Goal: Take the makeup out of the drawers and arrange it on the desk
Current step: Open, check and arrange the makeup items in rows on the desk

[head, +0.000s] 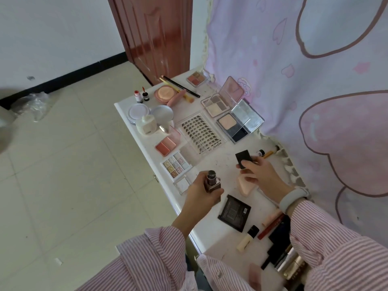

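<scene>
From the head view, the job looks well on. The far end of the desk [130, 106] is already laid out: round compacts [138, 111], a peach powder [165, 93], open palettes [222, 102], a lash tray [200, 135], a blush duo [166, 146] and a glitter palette [175, 165], set fairly neatly side by side. The near end seems less settled, to my eye: a black palette [234, 213] lies flat, a concealer tube [247, 238] and a red pencil [270, 226] lie askew, and a cluster of dark and gold tubes [287, 260] sits partly under the right sleeve. I cannot see the drawers, so what remains inside them is unknown.

The left hand [201, 196] is over the desk's front edge, fingers curled round a brown bottle [213, 182] held upright, its dark cap up. The right hand [259, 175] reaches further in, thumb and fingers pinching a small black case [243, 158], lifted and tilted, just above a pink sponge [244, 186] on the desk. Both items appear not yet placed.
</scene>
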